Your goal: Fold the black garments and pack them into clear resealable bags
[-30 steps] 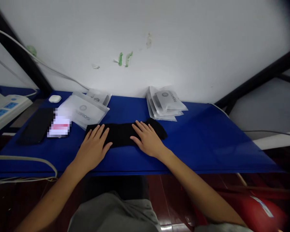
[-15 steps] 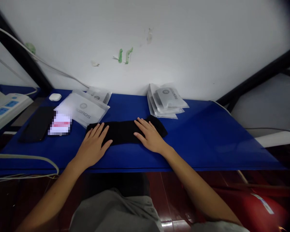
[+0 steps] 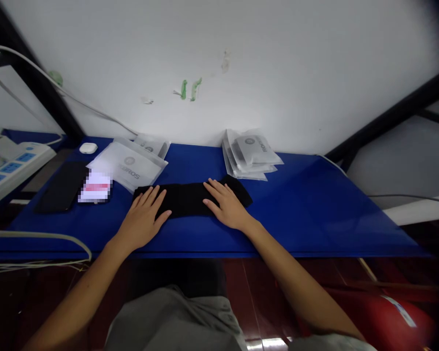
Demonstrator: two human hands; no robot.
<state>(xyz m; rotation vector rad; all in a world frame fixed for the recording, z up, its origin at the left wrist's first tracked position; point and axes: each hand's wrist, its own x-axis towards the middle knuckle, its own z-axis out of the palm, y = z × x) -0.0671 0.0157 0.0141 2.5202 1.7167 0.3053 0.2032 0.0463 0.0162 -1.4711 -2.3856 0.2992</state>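
Note:
A long strip of black fabric (image 3: 186,200) lies flat across the blue tabletop; its exact kind is hard to make out. My left hand (image 3: 142,219) rests flat on its left end, fingers stretched out and thumb apart. On the right part of the cloth lies my right hand (image 3: 227,205), also flat, with its fingers extended. The fabric's right end bends down toward the right beyond that hand. Neither hand grips anything.
Frosted plastic pouches (image 3: 129,163) lie at the back left, and a stack of similar pouches (image 3: 254,151) stands right of centre. A white earbud case (image 3: 88,148), a black phone (image 3: 62,187), a lit, blurred-out screen (image 3: 95,187) and a power strip (image 3: 18,163) occupy the left. Cables cross the front left edge.
The camera view has shifted slightly. Both hands stay flat on the black fabric, with no visible change in how they lie.

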